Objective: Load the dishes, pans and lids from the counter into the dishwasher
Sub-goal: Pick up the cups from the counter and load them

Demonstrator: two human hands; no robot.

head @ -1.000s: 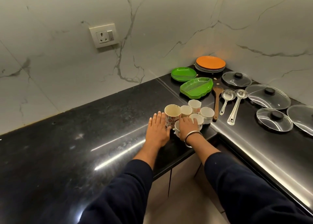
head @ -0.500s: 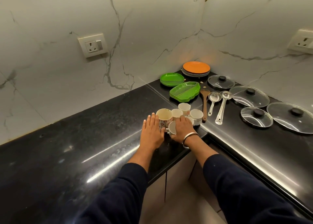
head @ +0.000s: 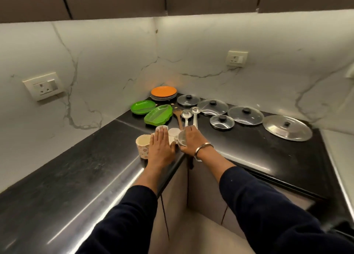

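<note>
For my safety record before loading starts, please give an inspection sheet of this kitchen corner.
Surface: black counter, glossy.
Job's things: orange plate stack; green plates; five lids, largest the steel lid; floral mug; white cups; ladles; wooden spatula.
Clutter: crumbs by the green plates.
Grips: left hand flat over cups; right hand holds a tilted cup.
Cables: nothing seen.
Surroundings: marble walls, two sockets.
</note>
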